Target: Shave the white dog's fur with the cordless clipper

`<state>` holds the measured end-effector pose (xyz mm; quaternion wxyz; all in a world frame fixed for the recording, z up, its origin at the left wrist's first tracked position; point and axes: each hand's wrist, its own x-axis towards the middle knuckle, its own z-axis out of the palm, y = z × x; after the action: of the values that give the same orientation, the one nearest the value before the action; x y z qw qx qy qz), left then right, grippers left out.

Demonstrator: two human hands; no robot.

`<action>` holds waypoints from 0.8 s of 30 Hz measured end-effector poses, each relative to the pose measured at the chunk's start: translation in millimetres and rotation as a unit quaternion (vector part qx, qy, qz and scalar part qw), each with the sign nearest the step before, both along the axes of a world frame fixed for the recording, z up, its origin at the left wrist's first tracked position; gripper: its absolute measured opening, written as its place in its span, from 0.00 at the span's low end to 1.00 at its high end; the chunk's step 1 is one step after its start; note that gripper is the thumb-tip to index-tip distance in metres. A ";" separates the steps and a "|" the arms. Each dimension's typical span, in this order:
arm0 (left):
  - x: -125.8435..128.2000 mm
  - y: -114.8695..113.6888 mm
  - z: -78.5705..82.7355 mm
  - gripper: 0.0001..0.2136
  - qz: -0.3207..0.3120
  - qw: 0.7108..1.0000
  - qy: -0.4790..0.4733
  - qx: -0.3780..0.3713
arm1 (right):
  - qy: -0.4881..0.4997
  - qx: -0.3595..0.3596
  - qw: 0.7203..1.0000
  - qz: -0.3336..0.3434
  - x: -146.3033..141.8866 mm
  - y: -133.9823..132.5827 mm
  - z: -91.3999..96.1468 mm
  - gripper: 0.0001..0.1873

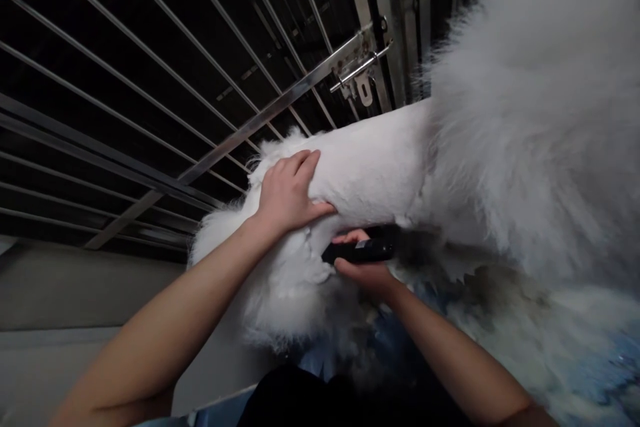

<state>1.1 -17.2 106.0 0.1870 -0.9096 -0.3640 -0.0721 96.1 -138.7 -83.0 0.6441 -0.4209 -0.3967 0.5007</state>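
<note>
A white, long-haired animal that looks like a dog (pixel 375 160) stands across the view, its face not visible. Its back and near side are cut short and smooth in the middle, while thick fur remains at both ends. My left hand (pixel 290 190) lies flat on its upper side with the fingers stretched, pressing on the coat. Below that, my right hand (pixel 367 273) is wrapped round a black hair clipper (pixel 370 250). The clipper's head points left and meets the fur on the near flank, where cut tufts (pixel 317 267) bunch up.
Behind the animal runs a metal cage (pixel 240 133) with thin bars and a sliding bolt latch (pixel 363 70). Loose cut fur (pixel 525 320) lies over a blue surface at the lower right. A grey wall or ledge (pixel 75 287) is at the left.
</note>
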 end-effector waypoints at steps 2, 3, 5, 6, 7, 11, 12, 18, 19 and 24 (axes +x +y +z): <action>0.7 -0.2 0.5 0.48 0.003 1.000 0.004 -0.006 | -0.016 -0.012 0.999 0.032 -4.5 -0.7 -2.9 0.16; 0.9 -0.4 0.6 0.48 0.004 1.000 0.006 -0.008 | -0.013 -0.012 0.999 0.031 -5.1 -0.9 -4.5 0.16; 1.3 -1.1 0.6 0.48 0.006 1.000 0.007 -0.005 | 0.019 0.002 1.000 -0.011 -5.3 -1.5 -5.6 0.16; 1.7 -1.6 0.5 0.48 0.006 1.000 0.007 -0.001 | 0.041 0.013 0.998 -0.039 -5.9 -1.9 -4.8 0.16; 2.0 -2.1 0.2 0.47 0.007 1.000 0.007 0.003 | 0.061 0.025 0.996 -0.061 -7.5 -2.5 -3.4 0.17; 2.9 -3.1 -0.8 0.47 0.015 1.000 0.005 0.011 | 0.060 0.043 0.996 -0.053 -19.8 -8.0 0.7 0.17; 2.8 -3.0 -0.9 0.47 0.016 1.000 0.005 0.008 | 0.049 0.037 0.997 -0.041 -22.3 -9.8 0.3 0.17; 3.5 -3.2 -0.1 0.46 0.018 1.000 -0.002 0.008 | 0.065 0.070 0.990 -0.099 -22.4 -9.0 1.6 0.18; 4.1 -3.4 -0.1 0.46 0.019 1.000 -0.001 0.008 | 0.081 0.079 0.986 -0.122 -22.8 -7.6 3.0 0.18; 5.1 -4.0 -0.8 0.45 0.018 1.000 -0.005 -0.003 | -0.018 0.096 0.994 -0.040 -24.3 -8.0 6.3 0.20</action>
<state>6.2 -21.2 105.2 0.1841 -0.9029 -0.3816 -0.0722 71.8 -146.8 -76.6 0.6937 -0.3814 -0.4371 0.4269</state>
